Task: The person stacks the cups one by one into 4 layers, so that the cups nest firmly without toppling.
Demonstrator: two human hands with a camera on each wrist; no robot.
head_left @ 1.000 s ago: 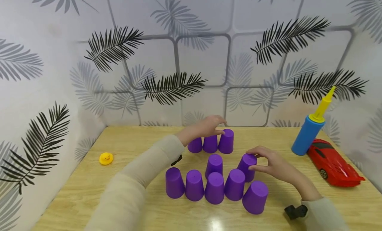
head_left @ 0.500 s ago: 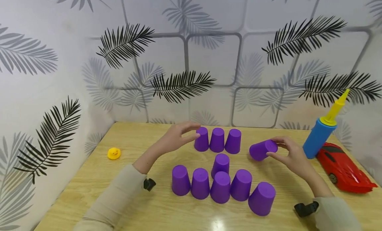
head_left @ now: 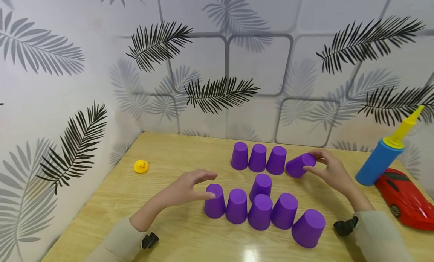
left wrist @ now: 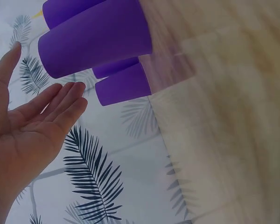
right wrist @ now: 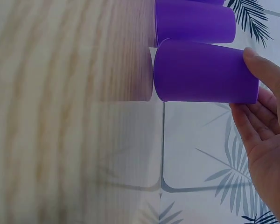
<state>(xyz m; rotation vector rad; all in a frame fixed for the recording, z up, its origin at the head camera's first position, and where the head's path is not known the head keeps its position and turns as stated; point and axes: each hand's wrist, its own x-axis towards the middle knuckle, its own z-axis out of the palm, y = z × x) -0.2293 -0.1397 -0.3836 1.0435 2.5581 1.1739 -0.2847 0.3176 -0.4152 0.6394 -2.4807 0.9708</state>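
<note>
At the right end of the back row, a purple cup point(head_left: 296, 166) leans in the head view, gripped near its base by the fingers and thumb of my right hand point(head_left: 333, 172). In the right wrist view that cup point(right wrist: 200, 72) is upside down, its rim at or just above the tabletop. My left hand point(head_left: 183, 190) hovers by the leftmost front cup point(head_left: 214, 201), thumb and fingers spread. The left wrist view shows its palm point(left wrist: 28, 140) holding nothing, apart from the nearest cup point(left wrist: 98, 42). Three upside-down cups point(head_left: 257, 158) stand in the back row.
Several more upside-down cups point(head_left: 260, 213) form a front row, with one cup point(head_left: 261, 188) just behind them. A yellow rubber duck point(head_left: 141, 166) sits at the left of the wooden table point(head_left: 176, 153). A blue and yellow pump point(head_left: 379, 162) and red toy car point(head_left: 407, 200) occupy the right.
My right hand has carried its cup from behind the front row to the back row's right end. My left hand has come from the back row toward the front-left cup. The view has shifted.
</note>
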